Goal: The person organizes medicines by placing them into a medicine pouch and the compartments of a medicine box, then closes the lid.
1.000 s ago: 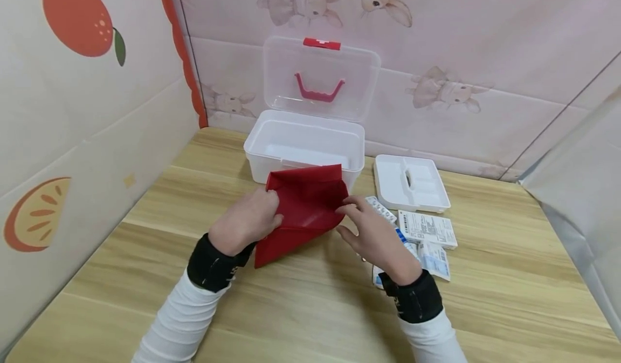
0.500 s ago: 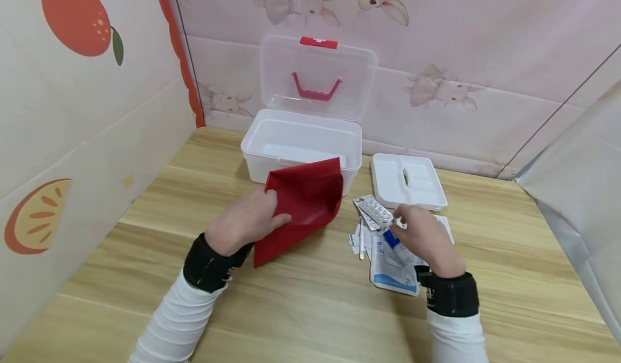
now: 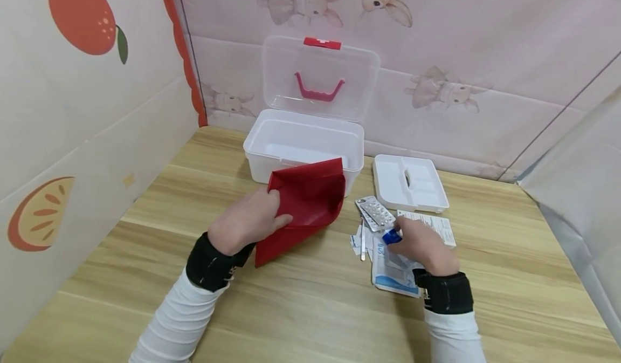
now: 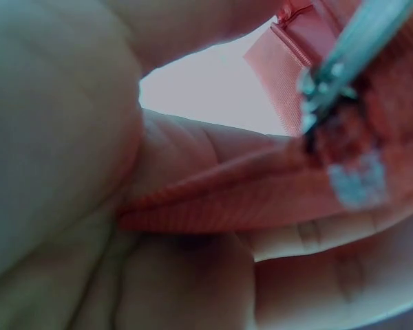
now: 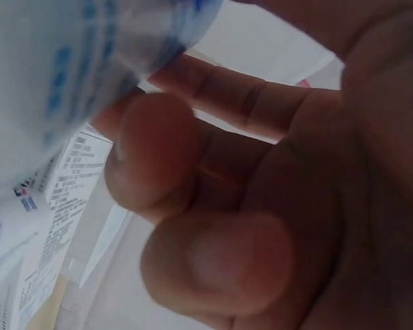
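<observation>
My left hand grips the left edge of a red zip pouch, which gapes toward the right. The zipper pull shows close up in the left wrist view. On the right, my right hand holds a small blue-capped bottle above the heap of supplies. Its pale body with blue print fills a corner of the right wrist view. Beneath and beside that hand lie blister packs, tweezers, a blue-and-white packet and a white printed box.
Behind the pouch stands a clear plastic box with its lid raised against the wall. A white divided tray sits to its right. All of it rests on a wooden table walled in by printed cloth.
My right hand has left the pouch's mouth, moved right to the supplies and taken hold of the blue-capped bottle. The left hand keeps its grip on the pouch.
</observation>
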The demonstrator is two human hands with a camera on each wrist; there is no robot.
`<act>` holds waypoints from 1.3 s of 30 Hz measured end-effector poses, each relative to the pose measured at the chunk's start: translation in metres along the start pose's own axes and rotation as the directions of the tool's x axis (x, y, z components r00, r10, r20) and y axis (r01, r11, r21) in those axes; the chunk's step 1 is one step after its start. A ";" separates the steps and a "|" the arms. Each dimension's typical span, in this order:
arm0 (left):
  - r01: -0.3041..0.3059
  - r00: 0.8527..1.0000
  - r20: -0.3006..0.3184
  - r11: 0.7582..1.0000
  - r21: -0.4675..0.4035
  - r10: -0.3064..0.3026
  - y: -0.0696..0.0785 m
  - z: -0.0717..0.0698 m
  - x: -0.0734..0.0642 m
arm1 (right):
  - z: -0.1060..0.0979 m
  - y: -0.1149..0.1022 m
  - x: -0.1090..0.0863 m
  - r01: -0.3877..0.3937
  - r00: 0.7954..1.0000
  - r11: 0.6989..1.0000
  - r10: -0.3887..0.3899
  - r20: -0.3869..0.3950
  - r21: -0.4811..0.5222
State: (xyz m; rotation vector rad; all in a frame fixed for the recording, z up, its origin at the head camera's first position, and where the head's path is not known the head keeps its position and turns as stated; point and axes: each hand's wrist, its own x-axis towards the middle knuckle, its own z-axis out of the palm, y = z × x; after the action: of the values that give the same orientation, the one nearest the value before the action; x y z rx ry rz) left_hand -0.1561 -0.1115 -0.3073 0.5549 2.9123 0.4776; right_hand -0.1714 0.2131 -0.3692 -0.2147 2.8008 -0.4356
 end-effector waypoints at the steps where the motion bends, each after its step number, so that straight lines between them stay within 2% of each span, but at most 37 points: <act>1: -0.002 1.000 0.001 1.000 0.005 0.002 0.000 0.000 0.000 | 0.001 0.000 0.000 -0.007 1.000 1.000 0.007 0.007 0.006; 9: -0.014 1.000 0.007 0.999 0.031 0.014 0.001 0.000 0.001 | 0.003 0.000 0.001 -0.027 0.999 1.000 0.026 0.023 0.010; 19: 0.002 1.000 0.017 0.999 0.042 -0.003 -0.001 0.000 0.000 | 0.004 -0.002 0.004 0.016 1.000 1.000 -0.016 0.006 0.005; 25: 0.025 0.999 0.032 0.999 0.037 -0.026 -0.001 0.000 -0.001 | 0.003 -0.002 0.004 0.073 0.996 0.997 -0.073 -0.056 0.001; 32: 0.014 1.000 0.020 0.999 0.036 -0.015 -0.002 0.001 -0.001 | -0.003 -0.006 0.001 0.083 0.988 0.995 -0.076 -0.136 0.046; 39: 0.028 0.999 0.027 0.999 0.036 -0.029 -0.001 -0.001 0.000 | -0.005 -0.004 0.000 0.126 0.966 0.990 -0.110 -0.233 0.057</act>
State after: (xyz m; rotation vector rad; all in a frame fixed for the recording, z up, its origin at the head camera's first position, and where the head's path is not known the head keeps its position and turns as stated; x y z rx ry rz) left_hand -0.1565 -0.1123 -0.3070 0.5192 2.9033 0.4111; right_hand -0.1728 0.2109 -0.3630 -0.3372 3.0015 -0.6244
